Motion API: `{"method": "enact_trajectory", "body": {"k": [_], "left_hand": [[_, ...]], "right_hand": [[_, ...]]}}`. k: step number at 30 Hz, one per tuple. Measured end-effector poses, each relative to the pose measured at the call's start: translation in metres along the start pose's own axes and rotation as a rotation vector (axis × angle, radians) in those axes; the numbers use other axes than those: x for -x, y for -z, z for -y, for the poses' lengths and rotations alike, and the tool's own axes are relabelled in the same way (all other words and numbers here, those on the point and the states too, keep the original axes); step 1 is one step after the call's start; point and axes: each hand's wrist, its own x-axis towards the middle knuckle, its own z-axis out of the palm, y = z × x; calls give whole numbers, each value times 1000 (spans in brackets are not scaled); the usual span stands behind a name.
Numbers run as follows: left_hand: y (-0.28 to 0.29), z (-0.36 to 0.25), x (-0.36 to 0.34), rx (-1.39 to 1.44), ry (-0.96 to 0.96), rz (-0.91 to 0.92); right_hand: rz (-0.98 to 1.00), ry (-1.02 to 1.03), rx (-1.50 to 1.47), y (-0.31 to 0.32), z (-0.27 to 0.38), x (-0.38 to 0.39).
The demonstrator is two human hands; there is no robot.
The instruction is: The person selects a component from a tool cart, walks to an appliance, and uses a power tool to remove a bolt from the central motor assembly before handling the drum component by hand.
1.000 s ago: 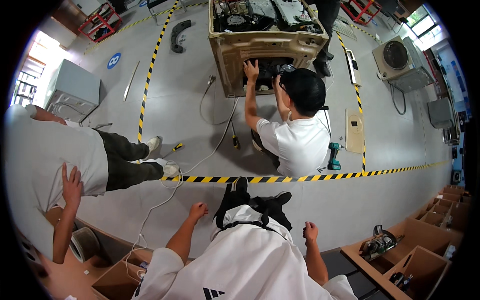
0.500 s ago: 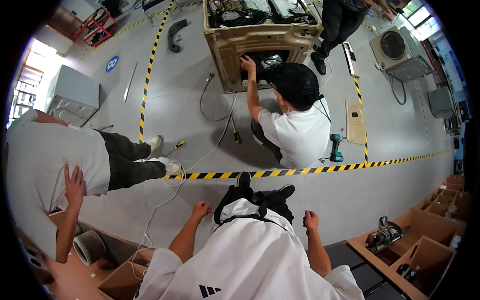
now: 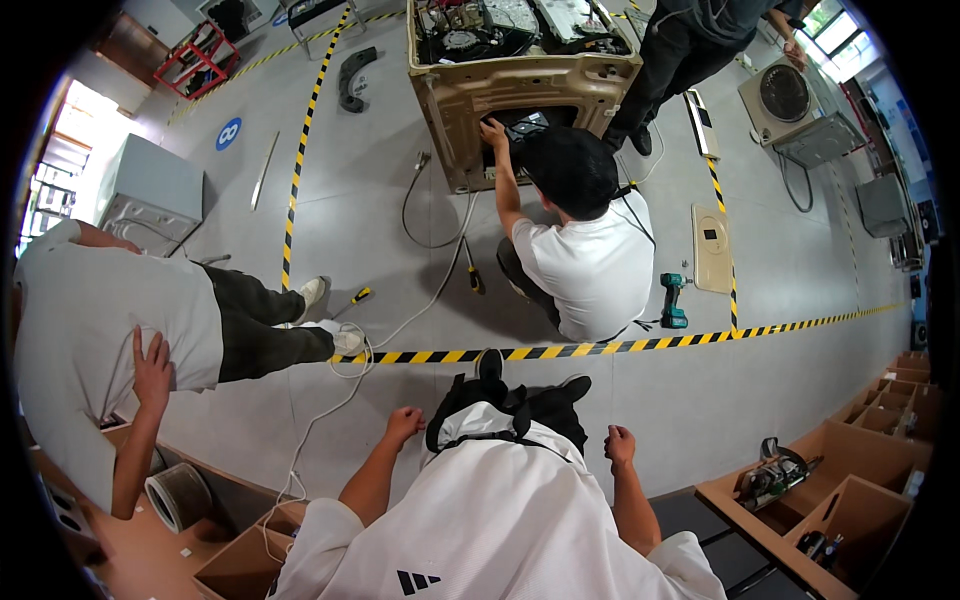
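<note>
My left hand hangs beside my left hip with its fingers curled in, and nothing shows in it. On the other side, my right hand is closed in a loose fist, also without a visible object. Neither touches anything apart from possibly my clothes. Ahead of my feet, a crouching person in a white shirt and black cap faces a gold-coloured washing machine. The machine's top is off, baring its inner parts. That person's left hand is at the front opening; their right hand is hidden.
Striped tape crosses the floor before my shoes. A teal cordless drill, screwdrivers and a white cable lie around. People stand at left and far right. Wooden bins flank me behind.
The crouching person has leaned slightly left and nearer the machine. The far standing person has shifted toward the machine, an arm now reaching over the front-loader at right. My hands stay nearly still.
</note>
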Motion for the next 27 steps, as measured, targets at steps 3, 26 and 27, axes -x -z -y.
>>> {"method": "enact_trajectory", "body": {"k": [3, 26, 27], "left_hand": [[1, -1, 0, -6, -5, 5], [2, 11, 0, 1, 9, 4], [1, 10, 1, -5, 0, 3]], "right_hand": [[-22, -15, 15, -4, -1, 3], [-11, -5, 45, -8, 4, 5], [-10, -3, 45, -8, 5, 6]]}}
